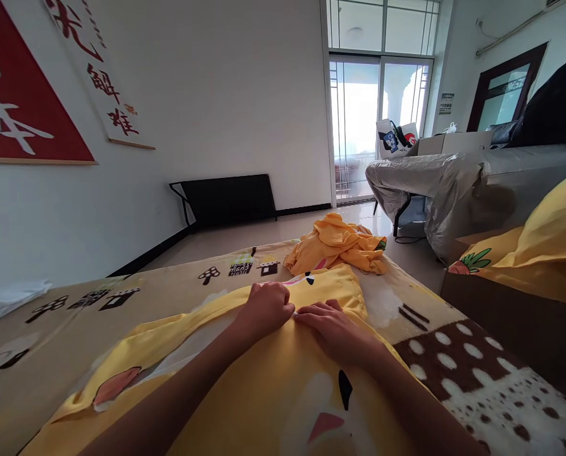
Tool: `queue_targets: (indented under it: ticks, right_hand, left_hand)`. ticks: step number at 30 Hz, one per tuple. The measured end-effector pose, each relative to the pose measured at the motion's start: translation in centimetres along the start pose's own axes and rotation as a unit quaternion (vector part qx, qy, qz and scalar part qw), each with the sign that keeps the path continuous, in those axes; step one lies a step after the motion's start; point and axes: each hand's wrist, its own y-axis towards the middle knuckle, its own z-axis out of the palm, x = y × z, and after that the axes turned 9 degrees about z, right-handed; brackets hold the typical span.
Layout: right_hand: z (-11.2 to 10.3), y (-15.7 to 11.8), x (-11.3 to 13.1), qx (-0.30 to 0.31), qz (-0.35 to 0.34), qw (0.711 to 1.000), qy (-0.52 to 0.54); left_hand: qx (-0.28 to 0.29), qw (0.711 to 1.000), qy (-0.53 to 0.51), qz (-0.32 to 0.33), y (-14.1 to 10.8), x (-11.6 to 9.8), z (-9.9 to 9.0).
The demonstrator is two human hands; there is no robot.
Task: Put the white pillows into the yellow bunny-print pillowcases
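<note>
1. The left hand [267, 306] curls its fingers closed on the yellow cloth [245, 392].
2. Just beside, the right hand [329, 329] pinches the same cloth.
3. It lies over a patterned blanket [164, 292], a crumpled orange cloth [328, 246] beyond.

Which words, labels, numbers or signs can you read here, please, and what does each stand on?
"本": red banner, cut off by the picture's edge.
"解难": white scroll; the character above is uncertain, the small column beside it unreadable.
Wall notice: too small to read.
Printed bag: lettering too small to read.
</note>
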Motion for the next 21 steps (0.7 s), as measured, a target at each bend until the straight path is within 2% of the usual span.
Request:
queue_targets:
  ticks: [5,21]
  right_hand:
    - [-0.7,-0.2,0.2,0.015,-0.012,1.0,-0.025]
    - [-0.9,-0.5,1.0,-0.001,-0.015,0.999,-0.043]
  left_hand:
    - [0.01,1.0,0.014,-0.014,-0.5,0.0,-0.9]
    - [0.028,0.997,0.028,-0.073,-3.4,2.6,-3.4]
